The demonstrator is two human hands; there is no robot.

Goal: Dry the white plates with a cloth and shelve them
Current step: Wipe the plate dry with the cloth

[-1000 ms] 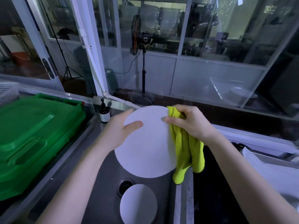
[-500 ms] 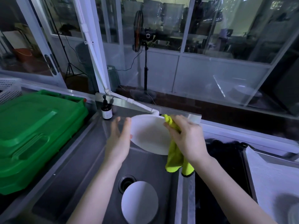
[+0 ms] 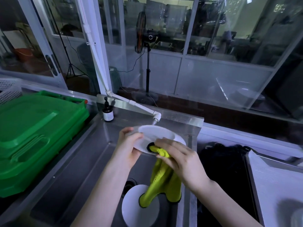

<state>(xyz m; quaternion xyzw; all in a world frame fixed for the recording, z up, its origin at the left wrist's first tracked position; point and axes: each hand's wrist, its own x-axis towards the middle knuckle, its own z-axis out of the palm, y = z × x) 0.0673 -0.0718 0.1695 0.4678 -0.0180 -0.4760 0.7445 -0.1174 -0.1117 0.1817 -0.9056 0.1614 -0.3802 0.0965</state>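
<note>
A white plate (image 3: 155, 133) is held nearly flat above the steel sink (image 3: 91, 164), under the white tap. My left hand (image 3: 129, 148) grips its left rim, thumb on top. My right hand (image 3: 178, 158) holds a yellow-green cloth (image 3: 164, 176) bunched against the plate's near side; the cloth's tail hangs down over the basin. A second white plate (image 3: 132, 203) lies in the sink bottom beside the drain, partly covered by the hanging cloth.
A green plastic crate (image 3: 32, 133) sits on the counter at left. A dark soap bottle (image 3: 108, 112) stands at the sink's back corner. The white tap pipe (image 3: 139, 107) reaches over the basin. A dark second basin (image 3: 224, 169) and a white surface (image 3: 275, 182) lie at right.
The plate has tipped from upright and facing me to almost flat. My right hand has brought the cloth from the plate's right rim onto its upper face, and my view has dropped toward the sink.
</note>
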